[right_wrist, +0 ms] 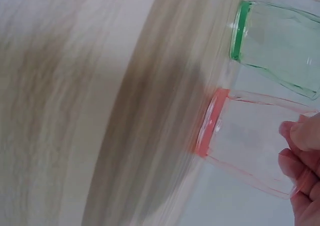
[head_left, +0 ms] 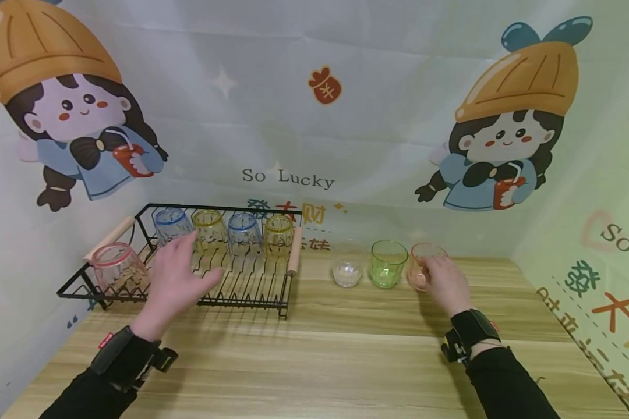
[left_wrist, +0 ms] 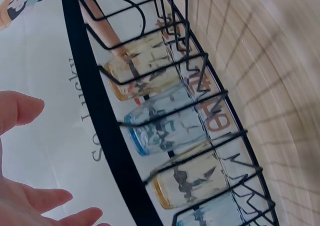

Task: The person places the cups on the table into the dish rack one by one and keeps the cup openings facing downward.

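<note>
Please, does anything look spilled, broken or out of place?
Nothing stands out. The clear glass and green glass stand upright, the right hand holds the red glass, and no spill shows. Tiny cracks I cannot judge.

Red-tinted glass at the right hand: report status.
Right hand pinches red-tinted glass at rim. Left hand empty, near rack. Glass upright. Green glass close alongside.
</note>
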### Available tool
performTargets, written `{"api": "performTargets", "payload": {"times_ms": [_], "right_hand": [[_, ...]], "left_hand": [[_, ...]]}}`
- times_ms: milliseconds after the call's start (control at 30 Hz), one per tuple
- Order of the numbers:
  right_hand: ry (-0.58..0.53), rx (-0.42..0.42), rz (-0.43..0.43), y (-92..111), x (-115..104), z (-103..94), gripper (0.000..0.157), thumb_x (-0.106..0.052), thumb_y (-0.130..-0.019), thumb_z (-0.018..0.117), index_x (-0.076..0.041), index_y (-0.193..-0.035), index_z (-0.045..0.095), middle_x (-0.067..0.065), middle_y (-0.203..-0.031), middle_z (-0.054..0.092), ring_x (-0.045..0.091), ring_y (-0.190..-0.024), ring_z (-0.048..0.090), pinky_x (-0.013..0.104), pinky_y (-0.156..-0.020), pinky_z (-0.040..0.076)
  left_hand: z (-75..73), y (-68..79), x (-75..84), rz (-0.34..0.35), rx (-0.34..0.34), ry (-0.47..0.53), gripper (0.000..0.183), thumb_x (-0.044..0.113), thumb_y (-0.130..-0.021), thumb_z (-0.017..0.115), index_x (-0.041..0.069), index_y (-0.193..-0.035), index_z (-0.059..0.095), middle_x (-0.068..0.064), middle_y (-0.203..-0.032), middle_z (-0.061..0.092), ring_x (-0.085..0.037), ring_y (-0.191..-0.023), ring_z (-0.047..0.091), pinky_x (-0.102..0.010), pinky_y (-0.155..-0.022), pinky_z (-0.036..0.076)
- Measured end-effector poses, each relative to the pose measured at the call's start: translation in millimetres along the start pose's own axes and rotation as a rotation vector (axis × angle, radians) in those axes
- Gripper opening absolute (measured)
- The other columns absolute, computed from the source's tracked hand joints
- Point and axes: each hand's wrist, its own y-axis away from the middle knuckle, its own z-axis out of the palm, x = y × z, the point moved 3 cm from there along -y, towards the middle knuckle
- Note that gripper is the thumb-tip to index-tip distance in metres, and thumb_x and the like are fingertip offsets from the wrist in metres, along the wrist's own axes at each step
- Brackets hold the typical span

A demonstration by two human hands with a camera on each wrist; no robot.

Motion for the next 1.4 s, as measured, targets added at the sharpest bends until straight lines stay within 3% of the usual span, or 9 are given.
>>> {"api": "performTargets", "payload": {"times_ms": [267, 700, 1167, 1400], "right_hand": [[0.014, 0.034, 0.000, 2.2, -0.7, -2.0, 0.010, 0.004, -0.081, 0.065, -0.001, -0.089, 0.065, 0.015, -0.086, 0.066, 0.035, -0.085, 0.060, 0.047, -0.075, 0.051], [-0.036, 0.056, 0.037, 13.7, 8.5, -10.5, 0.016, 0.006, -0.078, 0.066, 0.000, -0.093, 0.065, 0.016, -0.087, 0.066, 0.036, -0.086, 0.059, 0.050, -0.075, 0.049], [-0.030, 0.108, 0.034, 25.4, 13.5, -19.6, 0.016, 0.008, -0.078, 0.064, 0.000, -0.091, 0.065, 0.017, -0.084, 0.067, 0.038, -0.083, 0.059, 0.050, -0.074, 0.049], [-0.038, 0.136, 0.026, 27.8, 12.3, -22.5, 0.016, 0.010, -0.076, 0.061, 0.001, -0.089, 0.065, 0.017, -0.082, 0.067, 0.037, -0.081, 0.058, 0.049, -0.072, 0.049]], "left_hand": [[8.7, 2.8, 6.9, 0.015, -0.023, 0.004, 0.084, 0.032, -0.078, 0.071, -0.006, -0.142, 0.032, -0.034, -0.138, 0.037, -0.051, -0.126, 0.031, -0.068, -0.105, 0.020], [16.2, 3.4, 13.7, 0.041, -0.028, 0.018, 0.084, 0.030, -0.075, 0.075, -0.005, -0.140, 0.035, -0.033, -0.138, 0.039, -0.050, -0.126, 0.032, -0.067, -0.107, 0.017], [22.6, 6.5, 18.1, -0.005, -0.097, 0.049, 0.089, 0.033, -0.077, 0.074, -0.001, -0.145, 0.029, -0.030, -0.145, 0.030, -0.051, -0.131, 0.025, -0.071, -0.103, 0.021], [26.3, 5.4, 22.6, 0.017, -0.072, 0.052, 0.086, 0.032, -0.076, 0.074, -0.002, -0.143, 0.032, -0.030, -0.142, 0.034, -0.049, -0.129, 0.028, -0.069, -0.104, 0.022]]}}
